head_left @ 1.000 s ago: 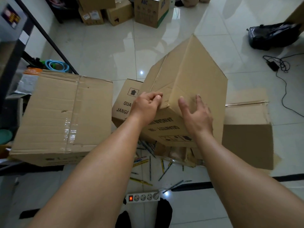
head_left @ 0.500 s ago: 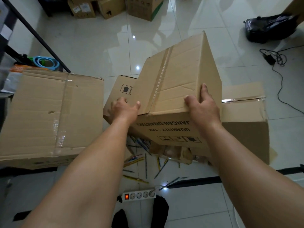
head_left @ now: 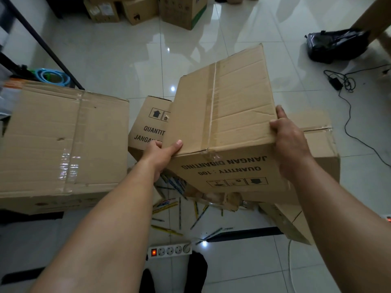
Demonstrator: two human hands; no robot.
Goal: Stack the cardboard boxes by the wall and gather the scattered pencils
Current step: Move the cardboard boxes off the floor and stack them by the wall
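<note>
1. Both grips have shifted in the last second. The left grip [head_left: 160, 151] has dropped from the top edge to the near-left corner of the printed cardboard box [head_left: 228, 115]. The right grip [head_left: 289, 144] has slid out to its near-right corner, and the box has rolled so its taped face looks up.
2. Each grip clasps that box, thumb on the taped face and fingers wrapped round the corner. The box looks lifted and tilted, far end higher.
3. Left of the held box lies a large taped carton [head_left: 63, 140]. Just behind its left corner sits a second printed box [head_left: 148, 127], and under its right side is another carton [head_left: 321, 144].
4. Pencils [head_left: 179, 212] lie scattered on the tiled floor [head_left: 127, 49] below the held box's near face, with a power strip [head_left: 169, 250] nearer the person.
5. As I judge it, the task is at an early stage. One box is in hand, nothing looks stacked among the boxes close by, and no pencil is gathered. More cartons [head_left: 182, 9] stand far beyond the held box.
</note>
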